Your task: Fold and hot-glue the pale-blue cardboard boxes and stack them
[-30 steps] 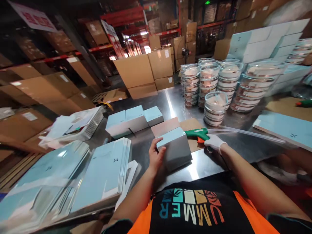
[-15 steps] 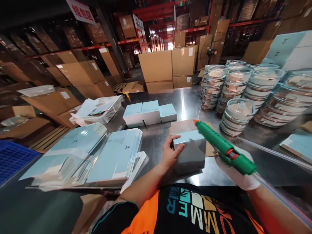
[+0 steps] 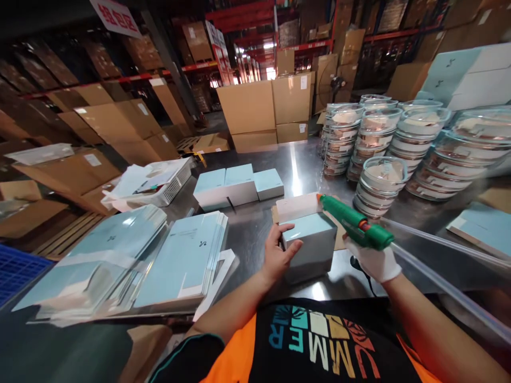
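Left hand (image 3: 276,254) pressed flat against pale-blue box (image 3: 309,242) on steel worktop (image 3: 255,229), steadying it; gloved right hand (image 3: 373,260) gripping green glue gun (image 3: 353,227) (nozzle at open flap (image 3: 297,206)).

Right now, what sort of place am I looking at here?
Most likely a warehouse packing station. Tall racks hold cardboard cartons, and the steel table carries flat box blanks and stacked clear containers. The left hand steadies a pale blue box; the gloved right hand holds a green glue gun.
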The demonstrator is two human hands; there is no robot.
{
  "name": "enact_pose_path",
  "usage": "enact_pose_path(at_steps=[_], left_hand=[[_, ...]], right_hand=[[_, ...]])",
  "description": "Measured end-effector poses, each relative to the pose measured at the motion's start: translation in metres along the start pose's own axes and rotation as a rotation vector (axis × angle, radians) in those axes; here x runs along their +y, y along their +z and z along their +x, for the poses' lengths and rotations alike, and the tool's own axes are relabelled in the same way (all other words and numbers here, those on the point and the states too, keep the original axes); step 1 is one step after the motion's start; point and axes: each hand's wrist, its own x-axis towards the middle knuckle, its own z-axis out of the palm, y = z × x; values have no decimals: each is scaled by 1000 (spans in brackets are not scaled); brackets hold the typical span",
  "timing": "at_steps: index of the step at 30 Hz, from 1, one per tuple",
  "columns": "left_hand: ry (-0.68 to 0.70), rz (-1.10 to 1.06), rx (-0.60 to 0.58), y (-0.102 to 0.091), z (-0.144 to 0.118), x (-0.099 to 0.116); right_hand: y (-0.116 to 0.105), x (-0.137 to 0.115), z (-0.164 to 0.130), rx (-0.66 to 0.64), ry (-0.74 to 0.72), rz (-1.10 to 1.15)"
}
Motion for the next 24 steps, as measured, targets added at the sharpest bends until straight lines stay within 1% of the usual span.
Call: enact_pose_path(at_steps=[2,4,6,7,9,12,13,14,15,16,18,19,20,22,24], left_hand=[[-12,-6,22,-1,1,2],[-25,-13,42,-2,3,3],[-37,-25,54,-5,5,5],[-42,-34,55,-6,5,5],[-47,-49,56,-10,6,5],[-43,-52,52,-15,8,4],[-39,-55,52,-15,9,4],[-37,-61,49,-15,9,4],[-37,-71,44,-14,9,3],[-39,-82,36,-13,9,3],[-44,-100,0,-11,10,1],[-42,-104,-23,-10,10,0],[-38,-102,-45,-11,10,-1],[-22,-87,-86,-13,10,-5],[6,-62,-109,-17,10,-11]], right_hand=[[-2,14,8,51,115,96],[0,27,16,74,319,266],[1,40,24,40,546,340],[0,46,27,19,627,303],[-7,58,30,13,680,118],[-19,63,30,103,635,-123],[-21,61,29,125,601,-171],[-20,55,29,126,543,-171],[-16,47,29,109,458,-119],[-9,37,30,68,358,-16],[10,16,33,-52,166,239],[21,6,35,-108,104,335],[31,-2,38,-144,79,382],[45,-10,41,-177,70,371],[49,-9,41,-193,32,346]])
